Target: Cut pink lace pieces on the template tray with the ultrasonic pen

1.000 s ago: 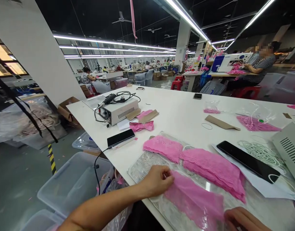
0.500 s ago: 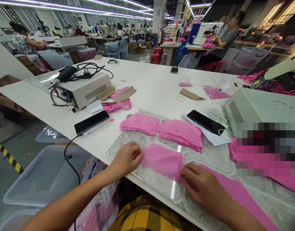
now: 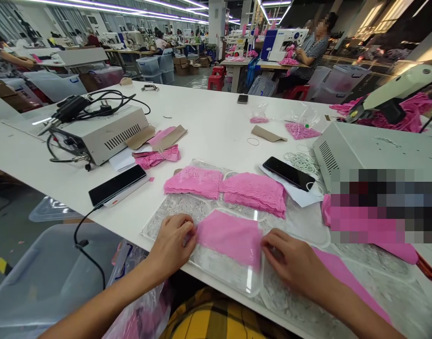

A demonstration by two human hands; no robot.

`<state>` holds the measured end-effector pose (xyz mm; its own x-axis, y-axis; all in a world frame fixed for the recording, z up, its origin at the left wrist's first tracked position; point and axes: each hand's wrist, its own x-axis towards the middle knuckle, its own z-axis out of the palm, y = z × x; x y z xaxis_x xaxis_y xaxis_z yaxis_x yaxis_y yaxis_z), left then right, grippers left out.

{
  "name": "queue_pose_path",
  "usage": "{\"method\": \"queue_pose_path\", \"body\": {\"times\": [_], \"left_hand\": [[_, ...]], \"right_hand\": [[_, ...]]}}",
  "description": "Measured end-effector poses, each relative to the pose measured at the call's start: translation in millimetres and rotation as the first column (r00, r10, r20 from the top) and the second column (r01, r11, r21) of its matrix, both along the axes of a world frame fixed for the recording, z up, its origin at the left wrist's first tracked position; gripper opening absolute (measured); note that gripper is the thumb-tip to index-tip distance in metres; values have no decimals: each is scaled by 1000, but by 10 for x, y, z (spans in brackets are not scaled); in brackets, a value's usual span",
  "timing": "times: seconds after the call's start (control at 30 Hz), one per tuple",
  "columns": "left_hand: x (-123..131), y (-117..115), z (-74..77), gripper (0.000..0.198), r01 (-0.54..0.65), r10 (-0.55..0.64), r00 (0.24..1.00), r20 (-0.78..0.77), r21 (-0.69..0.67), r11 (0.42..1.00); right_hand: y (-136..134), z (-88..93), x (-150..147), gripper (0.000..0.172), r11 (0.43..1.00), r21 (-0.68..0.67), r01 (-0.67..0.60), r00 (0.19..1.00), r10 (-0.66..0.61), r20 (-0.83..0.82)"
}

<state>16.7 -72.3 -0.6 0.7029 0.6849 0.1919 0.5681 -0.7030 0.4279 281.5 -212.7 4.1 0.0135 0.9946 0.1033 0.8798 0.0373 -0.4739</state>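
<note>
Sheer pink fabric piece (image 3: 230,239) flat on clear plastic sheet (image 3: 221,277), white tabletop (image 3: 212,110) beneath. Left hand (image 3: 175,240): fingers pinching left edge. Right hand (image 3: 292,259): fingers pinching right edge.

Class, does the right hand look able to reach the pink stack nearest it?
Probably yes: the right hand is near the pink stack with nothing standing between, though it seems to pinch the flat pink piece.

A garment-sewing workshop; a worker in a striped top (image 3: 315,59) sits at an industrial sewing machine (image 3: 290,38); strip lights (image 3: 276,3) run above further workstations; plastic storage bins (image 3: 148,68) stand between them; cut pink fabric (image 3: 228,238) lies on the white worktable (image 3: 216,129).
</note>
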Motion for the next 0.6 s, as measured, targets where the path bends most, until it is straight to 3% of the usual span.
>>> {"method": "queue_pose_path", "body": {"times": [0.1, 0.17, 0.6], "left_hand": [[-12, 7, -48, 14, 9, -11, 1000, 20, 103, 995], [-16, 5, -77, 15, 6, -12, 999, 42, 153, 988], [-33, -98, -212, 11, -49, 12, 983, 185, 199, 979]], "right_hand": [[159, 35, 100, 16, 987, -5, 159, 982, -159, -105], [281, 48, 125, 14, 982, -16, 188, 971, -188, -147], [1127, 2, -318, 12, 991, -133, 9, 975, -38, -218]]}}
